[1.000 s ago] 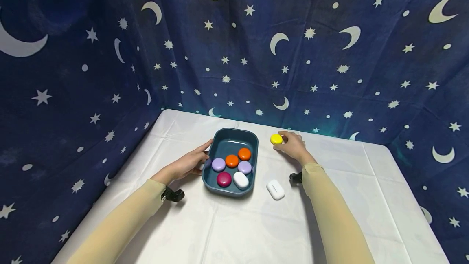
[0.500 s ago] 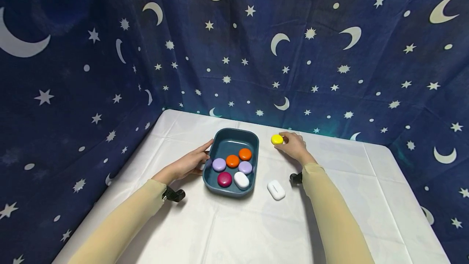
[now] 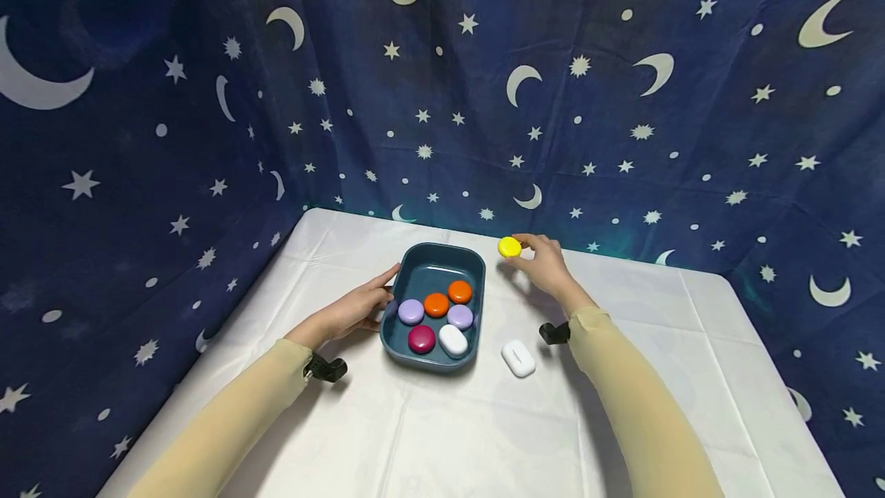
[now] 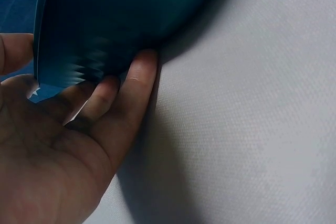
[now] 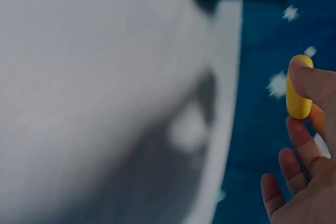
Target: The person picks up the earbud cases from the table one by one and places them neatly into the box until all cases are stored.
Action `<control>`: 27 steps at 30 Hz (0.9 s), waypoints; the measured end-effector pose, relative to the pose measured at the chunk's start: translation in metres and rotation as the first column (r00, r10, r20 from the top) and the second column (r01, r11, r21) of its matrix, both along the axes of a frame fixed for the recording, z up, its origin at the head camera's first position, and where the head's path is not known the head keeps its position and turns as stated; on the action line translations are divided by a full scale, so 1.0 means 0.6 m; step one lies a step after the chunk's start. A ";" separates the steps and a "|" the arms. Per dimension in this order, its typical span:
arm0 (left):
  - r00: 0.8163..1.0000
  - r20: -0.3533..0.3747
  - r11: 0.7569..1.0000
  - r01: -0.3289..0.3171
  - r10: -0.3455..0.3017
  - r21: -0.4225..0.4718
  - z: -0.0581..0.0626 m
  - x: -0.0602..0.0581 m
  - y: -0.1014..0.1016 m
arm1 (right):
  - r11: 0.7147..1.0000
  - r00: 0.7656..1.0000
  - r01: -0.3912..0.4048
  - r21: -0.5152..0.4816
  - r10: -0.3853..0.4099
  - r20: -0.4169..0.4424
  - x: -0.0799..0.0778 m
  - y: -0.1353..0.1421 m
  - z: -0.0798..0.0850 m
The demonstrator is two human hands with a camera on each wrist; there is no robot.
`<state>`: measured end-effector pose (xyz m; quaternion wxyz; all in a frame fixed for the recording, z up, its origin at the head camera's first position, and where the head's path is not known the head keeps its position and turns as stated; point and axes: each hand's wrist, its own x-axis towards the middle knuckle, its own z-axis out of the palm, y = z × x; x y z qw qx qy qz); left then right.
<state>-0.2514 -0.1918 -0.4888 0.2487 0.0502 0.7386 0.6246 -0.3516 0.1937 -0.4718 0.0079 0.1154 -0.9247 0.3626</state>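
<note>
My right hand pinches a glossy yellow round disc between thumb and fingers, beyond the box's upper right corner. The right wrist view shows the disc edge-on, thick and rounded, with the other fingers loosely bent below it. My left hand rests against the outer left side of a dark teal box. In the left wrist view, its fairly straight fingertips touch the box wall. Inside the box lie orange discs, lilac discs, a dark red disc and a white oval piece.
A small white rounded case lies on the white-covered table, right of the box. A blue curtain with moons and stars hangs behind the table and along its left side. A black wrist camera sticks out below the right wrist.
My right hand, with the yellow disc in its pinch, has shifted up and slightly left, and the disc has tilted. My left hand and the box have stayed where they were.
</note>
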 end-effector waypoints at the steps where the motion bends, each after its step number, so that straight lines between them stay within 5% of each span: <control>1: 1.000 -0.002 1.000 0.002 -0.002 -0.001 0.000 0.000 -0.001 | 1.000 1.000 -0.014 -0.020 0.014 -0.014 0.002 -0.007 0.008; 7: 1.000 0.007 1.000 -0.010 0.010 -0.001 0.000 0.001 -0.001 | 0.991 0.992 -0.123 -0.054 0.121 -0.040 0.025 -0.058 0.048; 11: 1.000 0.012 1.000 -0.022 0.022 -0.001 0.000 0.003 0.000 | 0.974 0.972 -0.225 0.027 0.227 -0.066 0.044 -0.097 0.062; 21: 0.999 0.024 1.000 -0.022 0.022 -0.009 0.001 0.003 0.000 | 0.862 0.911 -0.360 0.356 0.407 -0.064 0.054 -0.175 0.049; 27: 1.000 0.021 1.000 -0.008 0.008 -0.004 0.001 0.001 0.000 | 0.841 0.904 -0.377 0.388 0.425 -0.043 0.054 -0.201 0.046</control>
